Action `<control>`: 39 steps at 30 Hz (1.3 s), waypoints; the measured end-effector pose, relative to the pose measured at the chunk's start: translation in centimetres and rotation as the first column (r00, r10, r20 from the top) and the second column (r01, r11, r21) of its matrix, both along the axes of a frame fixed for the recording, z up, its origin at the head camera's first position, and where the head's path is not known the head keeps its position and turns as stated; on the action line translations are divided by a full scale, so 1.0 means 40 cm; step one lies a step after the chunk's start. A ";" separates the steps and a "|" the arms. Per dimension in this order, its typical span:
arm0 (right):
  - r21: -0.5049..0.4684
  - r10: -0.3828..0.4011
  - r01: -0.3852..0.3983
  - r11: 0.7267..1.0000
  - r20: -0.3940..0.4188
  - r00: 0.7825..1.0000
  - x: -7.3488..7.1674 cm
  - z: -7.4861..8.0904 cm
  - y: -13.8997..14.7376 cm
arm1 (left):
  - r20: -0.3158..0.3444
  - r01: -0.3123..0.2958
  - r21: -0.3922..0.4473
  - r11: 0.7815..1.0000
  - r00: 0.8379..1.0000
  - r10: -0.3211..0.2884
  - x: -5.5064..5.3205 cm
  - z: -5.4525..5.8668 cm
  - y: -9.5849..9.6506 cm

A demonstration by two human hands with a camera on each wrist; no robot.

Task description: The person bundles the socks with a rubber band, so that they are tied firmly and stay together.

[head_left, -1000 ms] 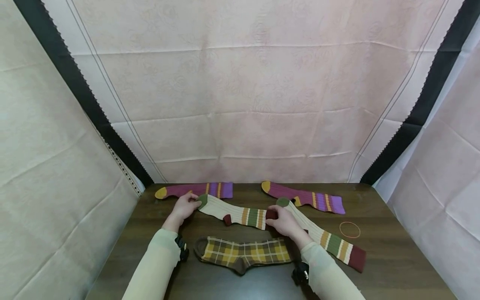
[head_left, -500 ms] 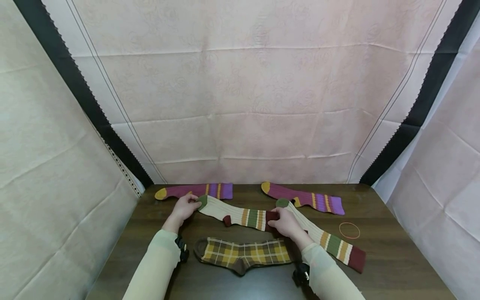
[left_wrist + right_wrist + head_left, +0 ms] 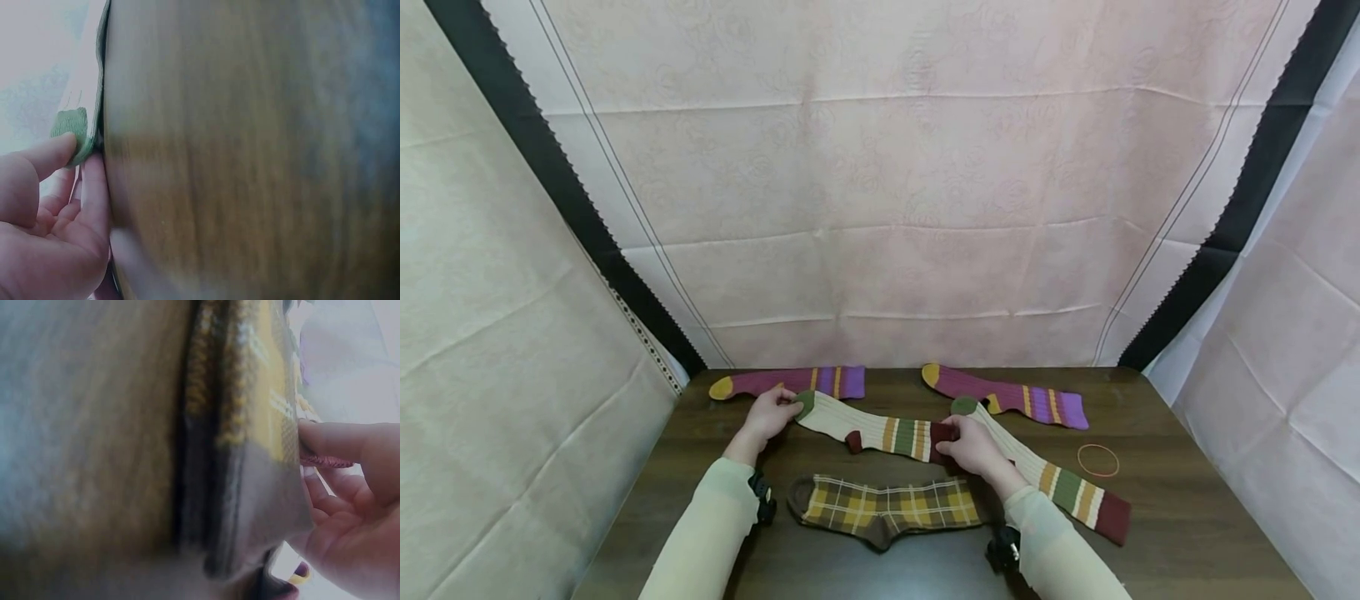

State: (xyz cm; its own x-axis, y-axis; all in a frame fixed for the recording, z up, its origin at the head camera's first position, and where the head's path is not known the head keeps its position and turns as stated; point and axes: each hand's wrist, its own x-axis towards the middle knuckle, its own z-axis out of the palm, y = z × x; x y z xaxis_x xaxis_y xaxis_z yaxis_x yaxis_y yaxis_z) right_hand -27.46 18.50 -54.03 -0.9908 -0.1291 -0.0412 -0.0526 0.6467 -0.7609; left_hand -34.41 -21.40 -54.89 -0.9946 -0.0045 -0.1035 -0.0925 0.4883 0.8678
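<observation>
A cream sock (image 3: 842,419) with a green toe, a dark red heel and tan and green stripes lies stretched between both hands. Its green toe is pinched between thumb and fingers of my left hand (image 3: 769,414), as the left wrist view also shows at the green toe (image 3: 74,134). At the other end my right hand (image 3: 973,447) pinches the dark red cuff (image 3: 326,462). A matching cream sock (image 3: 1037,469) lies slantwise, partly behind the right hand. Nearer me lies a yellow and brown plaid sock (image 3: 887,507), close below the right hand in the right wrist view.
Two purple socks with yellow toes lie along the back edge, a left one (image 3: 790,382) and a right one (image 3: 1007,396). A thin rubber band (image 3: 1099,460) lies at the right on the dark wooden table (image 3: 1195,533). Pale cloth (image 3: 910,208) hangs behind.
Early on, my right hand shifts very slightly at the cuff, showing more of the dark red. The left hand keeps its pinch on the toe. Otherwise things stay in place.
</observation>
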 end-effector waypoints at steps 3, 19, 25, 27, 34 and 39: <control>0.003 0.003 -0.003 1.000 -0.012 1.000 -0.007 0.002 0.003 | -0.002 -0.008 0.010 1.000 1.000 0.008 0.000 0.004 0.001; -0.182 -0.041 0.039 0.983 -0.002 0.999 -0.011 0.013 0.005 | -0.027 -0.035 0.149 0.988 0.999 0.040 0.021 0.017 -0.013; -0.314 -0.048 0.048 0.948 0.008 0.999 -0.002 0.020 0.014 | -0.010 -0.030 0.249 0.968 0.999 0.034 0.049 0.025 -0.029; -0.325 -0.049 0.048 0.944 0.005 0.999 0.001 0.022 0.019 | -0.010 -0.032 0.284 0.958 0.999 0.036 0.064 0.033 -0.030; -0.384 -0.060 0.065 0.921 0.025 0.998 0.024 0.032 0.034 | -0.004 -0.044 0.363 0.931 0.999 0.048 0.112 0.058 -0.020; -0.441 -0.052 0.069 0.895 0.051 0.997 0.040 0.041 0.045 | -0.005 -0.060 0.404 0.913 0.998 0.068 0.128 0.072 -0.014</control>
State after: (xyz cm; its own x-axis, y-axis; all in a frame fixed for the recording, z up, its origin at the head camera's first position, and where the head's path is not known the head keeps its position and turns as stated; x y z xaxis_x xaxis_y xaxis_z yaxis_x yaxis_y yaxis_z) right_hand -25.87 20.28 -52.40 -0.9961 -0.0824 -0.0300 0.0091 0.2436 -0.9698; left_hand -29.29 -21.98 -51.99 -0.9953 -0.0297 -0.0919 -0.0942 0.0902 0.9915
